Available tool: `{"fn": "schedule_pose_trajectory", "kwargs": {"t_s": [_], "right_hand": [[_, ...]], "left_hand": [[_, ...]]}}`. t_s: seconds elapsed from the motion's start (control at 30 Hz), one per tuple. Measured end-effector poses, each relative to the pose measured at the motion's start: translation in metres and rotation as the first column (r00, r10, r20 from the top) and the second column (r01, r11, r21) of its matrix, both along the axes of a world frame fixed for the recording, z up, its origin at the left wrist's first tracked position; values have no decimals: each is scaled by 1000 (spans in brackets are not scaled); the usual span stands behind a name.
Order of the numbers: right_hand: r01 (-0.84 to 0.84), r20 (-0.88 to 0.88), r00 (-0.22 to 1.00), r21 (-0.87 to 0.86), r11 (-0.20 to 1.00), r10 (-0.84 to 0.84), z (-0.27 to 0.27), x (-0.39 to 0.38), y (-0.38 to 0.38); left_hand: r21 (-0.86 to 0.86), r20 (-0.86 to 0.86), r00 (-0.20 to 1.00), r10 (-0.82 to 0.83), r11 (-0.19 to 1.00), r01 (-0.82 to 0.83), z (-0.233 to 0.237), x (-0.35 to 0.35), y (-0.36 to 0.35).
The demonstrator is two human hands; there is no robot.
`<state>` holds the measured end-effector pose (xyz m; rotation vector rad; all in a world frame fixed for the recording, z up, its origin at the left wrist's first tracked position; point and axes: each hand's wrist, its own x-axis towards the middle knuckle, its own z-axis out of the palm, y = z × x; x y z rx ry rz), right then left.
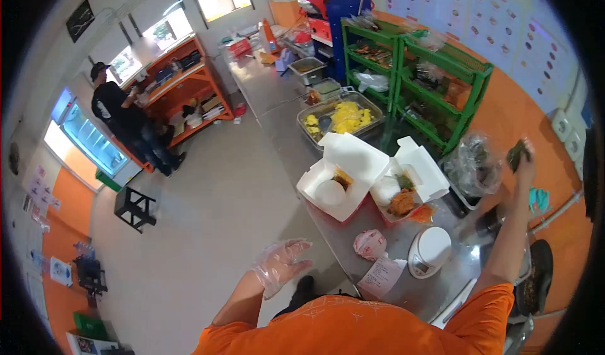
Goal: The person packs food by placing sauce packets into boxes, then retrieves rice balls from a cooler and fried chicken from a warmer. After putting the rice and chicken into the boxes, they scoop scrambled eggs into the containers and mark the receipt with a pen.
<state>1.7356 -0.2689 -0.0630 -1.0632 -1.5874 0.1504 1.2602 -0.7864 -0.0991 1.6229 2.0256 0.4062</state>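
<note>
My left hand point(282, 267), in a clear plastic glove, is held off the table's left edge with fingers apart and nothing in it. At the far right my right hand point(524, 154) grips a dark green leafy bunch point(517, 156), beside a clear plastic bag point(476, 163). Two open white boxes stand on the metal table: the left box point(353, 156) holds white rice point(330, 193) and a small brown and yellow item; the right box point(421, 160) holds rice, greens and an orange-brown fried piece point(402, 202). A wrapped round packet point(370, 244) lies in front.
A white scale point(433, 248) and a printed receipt point(382, 277) lie near the front edge. Behind the boxes are a metal tray point(302, 115) of yellow food and a green rack point(441, 90). A person point(129, 112) stands by orange shelves; a black stool point(134, 207) is at left.
</note>
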Motion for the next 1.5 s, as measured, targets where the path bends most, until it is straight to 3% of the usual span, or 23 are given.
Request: {"fn": "schedule_pose_trajectory", "kwargs": {"t_s": [0.03, 0.07, 0.13, 0.2, 0.27, 0.3, 0.33, 0.37, 0.43, 0.47, 0.5, 0.57, 0.6, 0.63, 0.67, 0.73, 0.83, 0.97, 1.07, 1.2, 1.27, 1.33, 1.5], "right_hand": [[-20, 124, 992, 353, 935, -25, 52, -4, -30], [54, -98, 994, 154, 987, -40, 88, 26, -31], [181, -247, 959, 169, 969, -136, 169, 51, -62], [320, -141, 944, 603, 731, -298, 256, 38, -134], [209, 177, 845, 760, 616, -505, 300, 99, -148], [445, 306, 453, 736, 510, -837, 315, 101, -151], [586, 403, -56, 754, 297, -913, 328, 97, -150], [598, 470, -115, 736, 316, -875, 324, 64, -162], [469, 570, 462, 494, 732, -680, 273, -52, -199], [308, 588, 687, 296, 904, -427, 238, -114, -218], [152, 579, 796, 93, 984, -178, 200, -174, -236], [-94, 484, 843, -296, 951, 234, 122, -274, -265], [-344, 275, 851, -348, 872, 446, 81, -317, -270], [-398, 122, 857, -462, 792, 501, 33, -350, -271], [-417, 142, 830, -484, 769, 540, -3, -371, -267], [-287, 295, 847, -445, 848, 441, -41, -406, -269], [-281, 137, 902, -533, 798, 409, -67, -428, -265], [-75, 448, 819, -537, 840, 359, -78, -431, -255], [214, 608, 793, -234, 948, -29, -57, -430, -282], [186, 154, 976, -204, 961, -156, -35, -396, -327], [110, -121, 978, -385, 916, -169, -45, -360, -353], [136, -213, 938, -503, 853, -275, -45, -328, -390], [507, -157, 758, -470, 722, -634, -50, -238, -480]], "left_hand": [[-2, 8, 1000, -5, 1000, 5, -1, -7, 2], [-8, 16, 1000, -3, 1000, 3, -2, -14, 3], [18, 5, 1000, -1, 1000, 1, 0, -32, 5], [2, -31, 999, -22, 1000, 22, 6, -55, 13], [-49, -75, 995, -68, 997, 65, 12, -76, 20], [8, -55, 995, -78, 997, 78, 11, -84, 18], [67, -36, 996, -78, 995, 80, 11, -95, 15], [146, -23, 998, -63, 987, 65, 10, -108, 16], [147, -37, 994, -104, 983, 109, 0, -130, 12], [154, -49, 992, -113, 981, 119, -3, -140, 8], [137, -28, 992, -127, 982, 129, -5, -150, 5], [104, 7, 990, -141, 985, 139, -4, -170, -4], [111, -35, 990, -134, 984, 137, -2, -183, -8], [122, -75, 990, -122, 984, 130, 0, -197, -14], [134, -115, 988, -103, 984, 118, 3, -210, -19], [134, -73, 996, -47, 989, 56, 17, -230, -32], [137, -54, 998, 18, 990, -10, 20, -253, -49], [96, 37, 993, 109, 989, -112, 6, -255, -69], [-77, 111, 990, 90, 994, -82, -33, -263, -75], [-156, 127, 990, -57, 985, 77, -38, -263, -44], [-114, 110, 975, -191, 972, 204, -51, -262, -19], [10, 82, 928, -363, 932, 364, -81, -269, 18], [301, 40, 796, -604, 767, 567, -5, -180, 102]]}}
